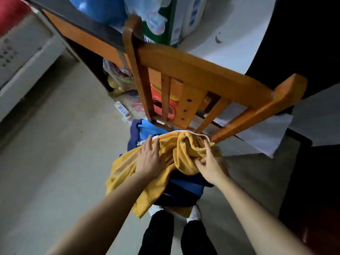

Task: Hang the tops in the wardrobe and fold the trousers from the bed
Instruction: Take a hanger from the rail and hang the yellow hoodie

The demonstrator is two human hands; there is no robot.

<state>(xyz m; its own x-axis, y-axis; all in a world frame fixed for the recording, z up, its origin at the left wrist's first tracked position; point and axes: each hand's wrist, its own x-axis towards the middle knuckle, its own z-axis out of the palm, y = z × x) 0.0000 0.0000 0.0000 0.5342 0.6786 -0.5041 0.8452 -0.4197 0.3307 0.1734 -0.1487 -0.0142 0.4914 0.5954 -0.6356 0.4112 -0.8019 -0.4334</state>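
A mustard-yellow garment (127, 173) with a white drawstring lies bunched on top of a pile of blue and dark navy clothes (185, 188) on the seat of a wooden chair (202, 76). My left hand (150, 159) lies flat on the yellow cloth, fingers straight. My right hand (208, 163) pinches a fold of the same garment near its waistband, close to the chair's right back post. The chair seat itself is hidden under the clothes.
Behind the chair stands an orange-edged table (86, 39) with bags and bottles on it and clutter beneath. A white appliance (24, 57) is at the left. Grey floor (60, 150) spreads to the left. My legs in dark trousers (176, 238) show below the pile.
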